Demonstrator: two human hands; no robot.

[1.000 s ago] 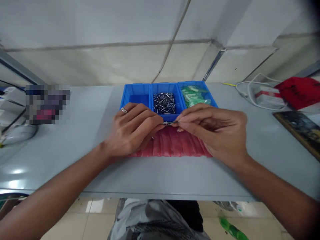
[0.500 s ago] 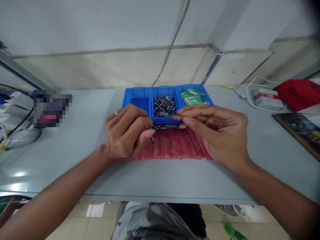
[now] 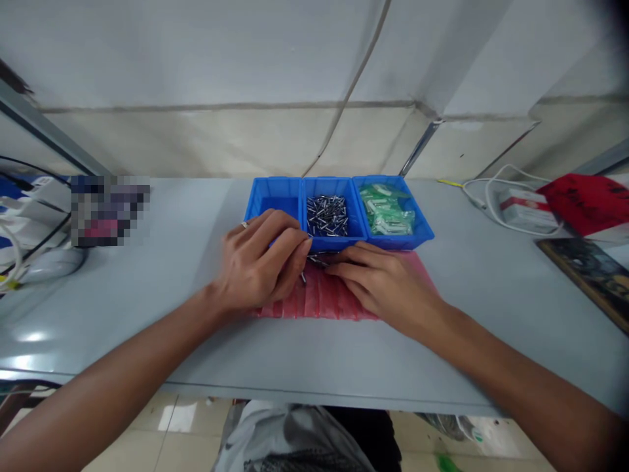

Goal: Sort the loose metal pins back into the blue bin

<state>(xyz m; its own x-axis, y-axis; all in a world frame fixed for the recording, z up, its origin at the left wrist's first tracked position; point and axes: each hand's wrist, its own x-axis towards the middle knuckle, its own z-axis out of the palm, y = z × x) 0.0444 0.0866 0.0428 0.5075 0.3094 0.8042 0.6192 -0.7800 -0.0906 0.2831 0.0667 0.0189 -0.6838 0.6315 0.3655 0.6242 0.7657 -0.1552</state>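
Note:
A pink plastic sheet with narrow ridges or pockets (image 3: 324, 298) lies on the table, with a row of small metal pins (image 3: 319, 260) along its far edge. My left hand (image 3: 268, 265), a ring on one finger, is closed over the sheet's left part; what its fingers hold is hidden. One dark pin (image 3: 303, 278) pokes out beside its fingertips. My right hand (image 3: 386, 278) reaches over the sheet, its fingers together and the tips closed at the row of pins. Behind, the middle blue bin (image 3: 334, 242) contains many loose metal pins (image 3: 328, 215).
The left blue bin (image 3: 275, 187) shows a bare floor; the right one (image 3: 425, 237) contains green plastic packets (image 3: 390, 213). Cables and a mouse (image 3: 54, 263) are at the left. A red cloth or bag (image 3: 590, 200), a white box (image 3: 525, 208) and a dark flat panel (image 3: 584, 275) lie right.
My right hand has come down from in front of the bins to the row of pins, moving left. My left hand has shifted slightly right. The view has tilted a little.

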